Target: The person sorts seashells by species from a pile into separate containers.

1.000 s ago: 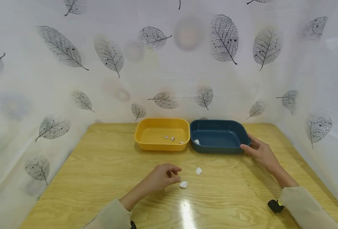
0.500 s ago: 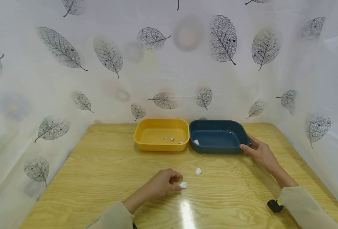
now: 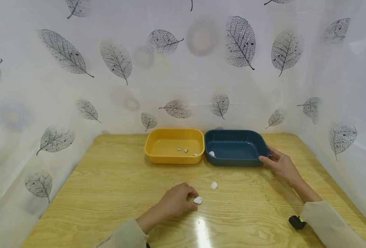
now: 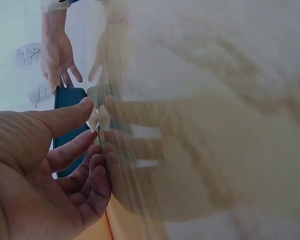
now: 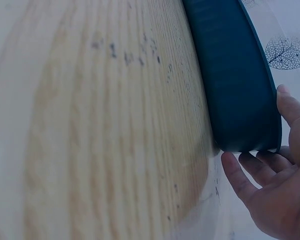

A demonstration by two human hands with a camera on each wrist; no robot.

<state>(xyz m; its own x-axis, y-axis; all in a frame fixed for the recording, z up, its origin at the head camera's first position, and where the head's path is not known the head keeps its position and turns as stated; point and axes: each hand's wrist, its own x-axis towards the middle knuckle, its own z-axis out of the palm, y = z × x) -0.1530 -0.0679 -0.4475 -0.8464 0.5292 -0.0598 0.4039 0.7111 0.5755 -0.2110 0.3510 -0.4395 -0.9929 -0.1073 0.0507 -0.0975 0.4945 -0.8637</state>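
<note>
A white seashell lies on the table between the thumb and index finger of my left hand. In the left wrist view, the thumb tip and index fingertip meet this shell from two sides, and the other fingers curl below. My right hand grips the right end of a dark blue tray, thumb at the rim and fingers against the outer end wall, as the right wrist view also shows. Another white shell rests on the table, beyond the left hand. One white shell sits inside the blue tray.
Left of the blue tray, side by side with it, stands a yellow tray holding 3 small shells. Both trays are at the back of the wooden table, close to a leaf-patterned curtain.
My left hand has come down and slightly right, and its thumb and index finger have closed around the nearer shell. The right hand has stayed at the blue tray.
</note>
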